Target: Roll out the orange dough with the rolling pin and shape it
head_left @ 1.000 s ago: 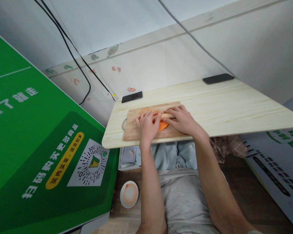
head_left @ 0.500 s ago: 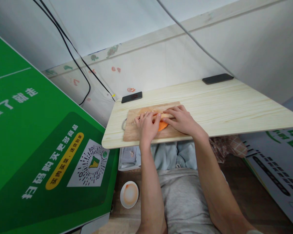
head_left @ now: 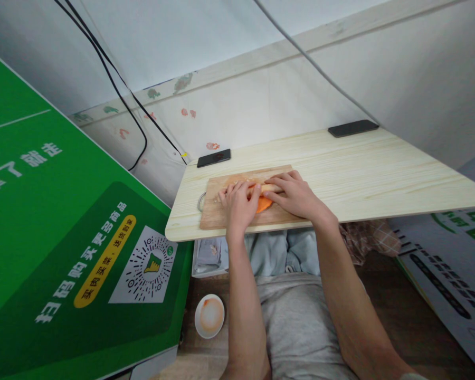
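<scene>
A wooden rolling pin lies across a flattened piece of orange dough, and part of the pin is covered by my hands. Curled over its left part is my left hand, fingers forward and thumb towards the middle. My right hand presses on the right part, with its thumb along the near side of the pin. Beneath both hands is a wooden cutting board with a metal handle at its left end. Pale scraps or flour marks show on the board beyond my left hand.
The board rests on a light wooden table against the wall. One black phone lies at the back left, another dark phone at the back right. A white bowl stands below, left of my arm. A green panel borders the left side.
</scene>
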{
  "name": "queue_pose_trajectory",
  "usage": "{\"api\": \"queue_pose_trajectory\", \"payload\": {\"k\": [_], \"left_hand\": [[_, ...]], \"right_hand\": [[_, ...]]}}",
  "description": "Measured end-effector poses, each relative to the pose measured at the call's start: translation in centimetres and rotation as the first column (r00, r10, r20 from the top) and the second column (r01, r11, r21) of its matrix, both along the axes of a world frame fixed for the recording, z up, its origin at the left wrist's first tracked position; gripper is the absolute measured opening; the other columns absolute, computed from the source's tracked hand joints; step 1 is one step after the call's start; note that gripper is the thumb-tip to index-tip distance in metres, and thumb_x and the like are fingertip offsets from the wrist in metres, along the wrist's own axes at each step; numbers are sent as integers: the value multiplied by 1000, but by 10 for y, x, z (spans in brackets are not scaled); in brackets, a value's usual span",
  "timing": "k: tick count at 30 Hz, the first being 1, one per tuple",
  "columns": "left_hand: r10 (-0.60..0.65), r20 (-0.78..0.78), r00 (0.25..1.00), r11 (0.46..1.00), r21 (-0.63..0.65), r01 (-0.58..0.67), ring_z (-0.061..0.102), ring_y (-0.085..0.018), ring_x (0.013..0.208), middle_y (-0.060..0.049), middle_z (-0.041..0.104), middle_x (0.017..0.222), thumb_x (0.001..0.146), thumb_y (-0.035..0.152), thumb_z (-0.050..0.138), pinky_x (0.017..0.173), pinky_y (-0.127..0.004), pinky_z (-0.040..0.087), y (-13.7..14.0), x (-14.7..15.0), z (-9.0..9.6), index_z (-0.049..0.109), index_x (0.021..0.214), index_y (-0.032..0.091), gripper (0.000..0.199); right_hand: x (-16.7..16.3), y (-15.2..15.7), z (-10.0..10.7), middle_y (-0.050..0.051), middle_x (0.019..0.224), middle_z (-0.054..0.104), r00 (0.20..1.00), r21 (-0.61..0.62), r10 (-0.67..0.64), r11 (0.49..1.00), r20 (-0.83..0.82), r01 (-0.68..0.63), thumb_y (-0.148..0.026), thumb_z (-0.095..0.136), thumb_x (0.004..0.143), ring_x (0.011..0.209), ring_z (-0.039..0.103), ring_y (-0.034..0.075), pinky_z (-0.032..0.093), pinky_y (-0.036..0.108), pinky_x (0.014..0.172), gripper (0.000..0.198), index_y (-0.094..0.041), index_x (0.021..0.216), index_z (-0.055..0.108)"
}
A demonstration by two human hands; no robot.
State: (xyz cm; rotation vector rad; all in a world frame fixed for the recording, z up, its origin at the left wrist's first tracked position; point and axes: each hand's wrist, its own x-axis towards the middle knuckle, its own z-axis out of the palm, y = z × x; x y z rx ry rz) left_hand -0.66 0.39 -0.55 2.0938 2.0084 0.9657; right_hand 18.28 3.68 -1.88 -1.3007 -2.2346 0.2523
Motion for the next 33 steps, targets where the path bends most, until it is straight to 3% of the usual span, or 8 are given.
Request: {"api": "queue_pose_trajectory", "payload": {"k": [33], "left_hand": [[7,-7,1000,1000,1,-7,66,-28,126,-4,83,130,113,42,61,116,-48,37,0,0,-2,81,109,29,24]], "right_hand": [[0,0,1,16,139,76,1000,1,1,1000,-16,-1,-55,60,107,137,56,43,53,65,112,47,-24,137,78]]}}
